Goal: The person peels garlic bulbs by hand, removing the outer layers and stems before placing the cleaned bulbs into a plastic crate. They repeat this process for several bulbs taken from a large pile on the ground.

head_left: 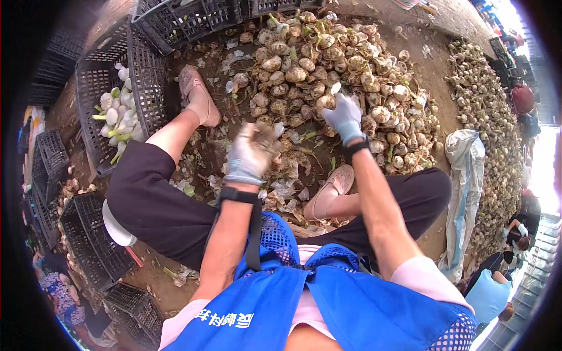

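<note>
My right hand (344, 117), in a pale glove with a dark wristband, reaches over the near part of a heap of garlic bulbs (295, 75). Its thumb and fingers are apart, right at a garlic bulb (325, 103) with papery, soiled skin. Left of the heap, my left hand (252, 152) is raised above the littered ground. That glove is stained brown at the fingers, which look bent but are smeared by motion; I cannot tell what they hold. Loose skins and leaf scraps (284, 190) lie between my feet.
A black plastic crate (146, 76) at the left contains clean white garlic with green stems (120, 114). More black crates (93, 240) stand at the lower left. On the right are a whitish sack (465, 169), a long garlic heap (486, 117) and a person in light blue (490, 295).
</note>
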